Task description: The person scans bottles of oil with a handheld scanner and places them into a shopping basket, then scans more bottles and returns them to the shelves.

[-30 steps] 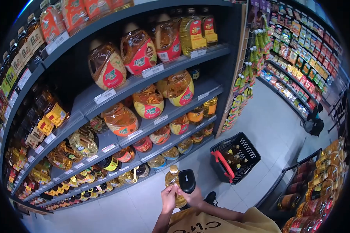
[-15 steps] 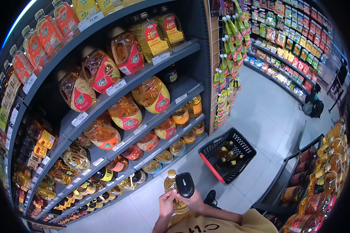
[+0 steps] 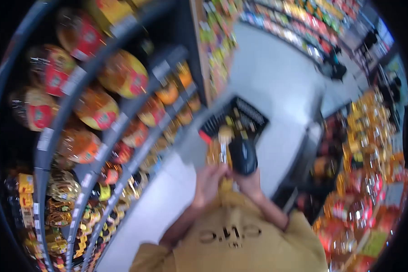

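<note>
The view is smeared by motion. In front of my chest a bottle of yellow oil (image 3: 218, 154) stands upright, its cap pointing away from me. My left hand (image 3: 208, 183) is closed around the bottle's lower part. My right hand (image 3: 249, 183) grips a black handheld scanner (image 3: 243, 156), its rounded head beside the bottle on the right. Beyond both lies a black shopping basket (image 3: 253, 111) on the floor, with several small dark bottles in it and a red handle (image 3: 205, 136). The bottle and scanner hide part of the basket.
On the left, a grey shelf unit (image 3: 95, 59) carries rows of oil bottles. Stacked oil bottles (image 3: 355, 154) stand on a display at the right. Hanging packets (image 3: 219, 50) line the shelf end. Pale floor tiles (image 3: 276, 77) run between them.
The camera view has swung, so shelves and basket appear shifted left and up. The bottle and scanner now overlap the basket in view. Both hands keep their hold.
</note>
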{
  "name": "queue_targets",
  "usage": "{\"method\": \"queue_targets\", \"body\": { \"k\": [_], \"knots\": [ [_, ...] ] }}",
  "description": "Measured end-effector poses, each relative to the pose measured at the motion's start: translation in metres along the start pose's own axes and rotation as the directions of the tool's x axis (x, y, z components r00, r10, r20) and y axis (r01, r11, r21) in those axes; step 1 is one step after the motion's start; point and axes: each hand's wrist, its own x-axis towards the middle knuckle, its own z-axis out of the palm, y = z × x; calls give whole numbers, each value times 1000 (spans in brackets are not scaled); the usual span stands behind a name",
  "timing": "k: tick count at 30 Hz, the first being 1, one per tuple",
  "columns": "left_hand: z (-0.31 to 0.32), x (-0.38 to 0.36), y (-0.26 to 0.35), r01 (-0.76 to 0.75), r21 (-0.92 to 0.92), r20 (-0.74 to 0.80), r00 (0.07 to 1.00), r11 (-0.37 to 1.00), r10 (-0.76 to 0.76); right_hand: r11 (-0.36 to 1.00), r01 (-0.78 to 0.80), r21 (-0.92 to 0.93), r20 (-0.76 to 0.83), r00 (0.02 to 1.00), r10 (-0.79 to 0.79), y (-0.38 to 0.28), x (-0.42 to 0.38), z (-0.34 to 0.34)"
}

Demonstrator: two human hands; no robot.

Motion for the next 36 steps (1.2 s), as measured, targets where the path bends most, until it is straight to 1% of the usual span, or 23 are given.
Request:
{"method": "queue_targets", "body": {
  "k": [1,2,3,4,5,6,7,8,10,11,14,15,17,19,22,23,25,26,27,29,32,33,36],
  "knots": [
    [9,6,6,28,-217,37,999,976,-20,988,-151,-12,-97,984,149,-16,-2,1],
    [15,14,5,159,-307,121,984,938,-128,976,-203,-85,-147,971,189,-18,-4,-9],
    [23,21,1,140,-317,145,985,938,-98,994,-56,-92,-173,984,39,-19,-2,-13],
    [31,32,0,91,-330,155,987,940,-41,999,-46,7,-149,988,46,-21,0,-21],
    [37,41,5,70,-303,180,984,950,-15,991,132,-30,-267,954,-135,-19,6,-18],
    [44,48,7,47,-275,201,980,960,9,993,107,-46,-190,975,-113,-9,10,-42],
    [53,58,0,18,-287,224,973,958,49,990,131,-56,-210,968,-140,-9,15,-52],
    [62,67,-4,78,-309,275,961,948,11,985,157,-66,-227,959,-168,-11,22,-59],
    [77,81,-4,83,-361,293,956,929,29,980,193,-45,-258,946,-198,-18,36,-70],
    [86,90,-8,86,-354,300,954,931,27,983,181,-32,-277,943,-183,-14,44,-79],
    [114,115,-19,151,-451,289,957,880,-17,992,119,-50,-306,943,-129,-7,75,-106],
    [123,124,-23,141,-448,266,964,883,-19,995,91,-47,-301,948,-101,-6,88,-115],
    [138,146,-31,170,-353,233,968,920,-90,999,32,-34,-286,957,-41,-1,114,-135],
    [153,171,-40,217,-267,197,966,939,-167,998,-49,-42,-220,975,39,10,143,-161],
    [180,209,-65,249,-244,83,968,937,-235,984,-172,-38,-126,978,166,26,191,-194],
    [189,220,-76,273,-256,34,961,928,-273,972,-224,-72,-112,970,216,34,210,-203],
    [195,239,-94,365,-123,47,931,923,-362,937,-318,-146,-95,947,307,59,239,-226],
    [198,249,-105,401,-60,47,916,914,-399,924,-359,-131,-79,933,352,68,253,-234],
    [206,254,-125,427,-114,34,904,897,-426,910,-399,-115,-63,917,394,75,265,-240],
    [216,269,-140,416,-168,-17,905,894,-424,881,-463,-95,-27,886,462,95,285,-252],
    [224,283,-162,416,-224,-60,897,881,-439,865,-493,98,-51,865,499,113,309,-250],
    [226,287,-171,416,-239,-68,894,878,-442,843,-531,85,-27,845,534,122,316,-252],
    [229,296,-195,514,-241,-93,832,823,-546,817,-560,142,-4,825,566,143,335,-252]
  ]
}}
